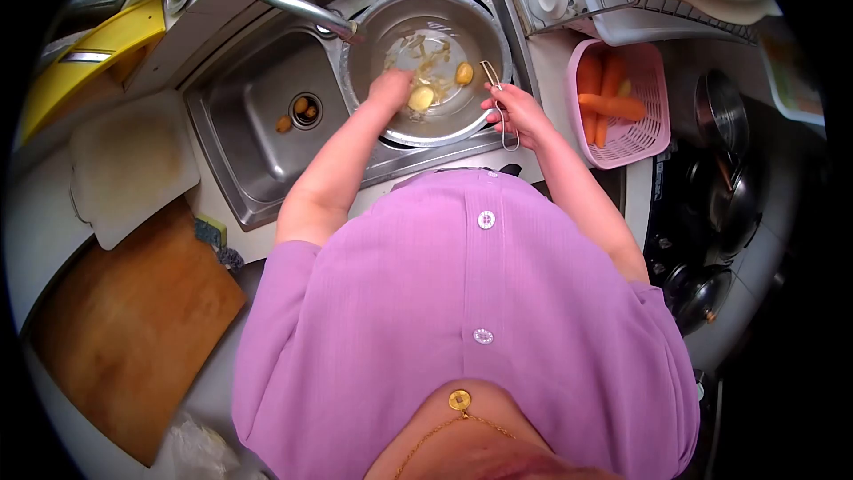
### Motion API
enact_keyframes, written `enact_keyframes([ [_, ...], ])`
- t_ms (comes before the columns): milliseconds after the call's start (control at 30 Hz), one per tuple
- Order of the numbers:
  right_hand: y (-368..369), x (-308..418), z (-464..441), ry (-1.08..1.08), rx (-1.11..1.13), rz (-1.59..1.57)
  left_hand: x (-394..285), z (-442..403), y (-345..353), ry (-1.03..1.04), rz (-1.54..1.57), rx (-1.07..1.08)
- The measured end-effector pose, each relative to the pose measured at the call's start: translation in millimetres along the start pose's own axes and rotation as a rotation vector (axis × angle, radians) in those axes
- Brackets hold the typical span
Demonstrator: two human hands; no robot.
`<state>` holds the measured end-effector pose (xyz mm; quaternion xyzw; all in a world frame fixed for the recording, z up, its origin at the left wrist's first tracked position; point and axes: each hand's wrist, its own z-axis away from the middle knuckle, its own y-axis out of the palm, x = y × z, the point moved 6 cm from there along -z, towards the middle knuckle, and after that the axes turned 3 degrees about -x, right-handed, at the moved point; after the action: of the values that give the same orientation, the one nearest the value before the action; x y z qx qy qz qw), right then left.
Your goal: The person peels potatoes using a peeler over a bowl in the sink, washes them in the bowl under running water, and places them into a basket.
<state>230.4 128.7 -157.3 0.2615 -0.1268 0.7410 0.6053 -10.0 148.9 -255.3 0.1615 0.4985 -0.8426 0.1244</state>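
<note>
Head camera: a pale potato (pixel 420 100) sits low in the wide metal basin (pixel 484 28), right at the fingertips of the left hand (pixel 391 89). It should prove firm, fairly light and slick where bare and wet, so it is best held around its sides, with the fingertips clear of any blade. The slim metal peeler (pixel 502 116) looks light and rigid, though its thin wire could twist in damp fingers; a grip along its middle suits it.

The left arm reaches forward over the basin's near rim, that hand curled with its fingers pointing inward; whether it grips the potato or merely touches it, I cannot tell. The right hand (pixel 521 114), at the basin's right edge, pinches the peeler between thumb and partly bent fingers. A second potato (pixel 464 74) and peel scraps (pixel 433 53) lie in the basin.
</note>
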Motion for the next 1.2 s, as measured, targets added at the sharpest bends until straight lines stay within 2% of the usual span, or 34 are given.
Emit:
enact_keyframes([
  [100, -14, 3, 0, -0.026, -0.038, -0.014, -28, 2, 18, 0.040, 0.027, -0.010],
  [133, -16, 5, 3, -0.022, -0.060, -0.003, -25, -2, 30, -0.013, 0.046, 0.064],
  [267, -17, 8, 4, -0.012, -0.082, 0.016, -23, -10, 40, -0.039, 0.097, 0.032],
  [333, -15, 3, 7, 0.001, -0.084, 0.015, -33, -12, 51, 0.123, 0.046, 0.136],
  [467, -14, -1, 3, 0.044, -0.064, 0.082, -43, -11, 29, 0.120, 0.191, 0.237],
  [533, -13, -2, 1, 0.044, -0.061, 0.078, -39, -1, 24, -0.351, 1.420, 0.503],
  [567, -13, -2, 0, 0.043, -0.065, 0.080, -37, 3, 9, -0.355, 1.417, 0.502],
  [633, -11, 1, -2, 0.036, -0.067, 0.081, -63, 20, -48, -0.047, 1.908, 0.707],
  [667, -7, 4, -3, 0.029, -0.046, 0.079, -68, 30, -68, -0.045, 1.904, 0.705],
  [733, -3, 8, -4, 0.015, -0.031, 0.073, -82, 47, -112, 0.207, 1.830, 0.545],
  [767, -1, 8, -5, -0.001, -0.017, 0.078, -86, 53, -120, 0.211, 1.824, 0.549],
  [833, 2, 10, -5, -0.020, 0.000, 0.083, -87, 63, -139, 0.398, 1.689, 0.419],
  [867, 4, 10, -4, -0.024, -0.009, 0.087, -71, 50, -119, 0.319, 1.701, 0.531],
  [933, 17, 12, -6, -0.043, 0.018, 0.102, -4, 7, -36, 0.133, 0.325, 0.023],
  [967, 16, 12, -7, -0.053, 0.019, 0.136, 3, 16, -31, 0.051, -0.237, 0.053],
  [1000, 15, 11, -6, -0.050, 0.016, 0.166, 5, 24, -36, 0.002, 0.090, -0.038],
  [1033, 16, 10, -6, -0.055, 0.025, 0.159, 5, 30, -42, 0.056, 0.358, -0.108],
  [1100, 12, 6, -2, -0.035, 0.013, 0.165, 15, 49, -47, -0.338, 0.844, 0.054],
  [1167, 11, 1, -7, -0.030, 0.022, 0.162, 44, 58, -67, -0.472, 1.293, -0.134],
  [1200, 12, 0, -6, -0.017, 0.011, 0.163, 65, 61, -82, -0.486, 1.404, -0.284],
])
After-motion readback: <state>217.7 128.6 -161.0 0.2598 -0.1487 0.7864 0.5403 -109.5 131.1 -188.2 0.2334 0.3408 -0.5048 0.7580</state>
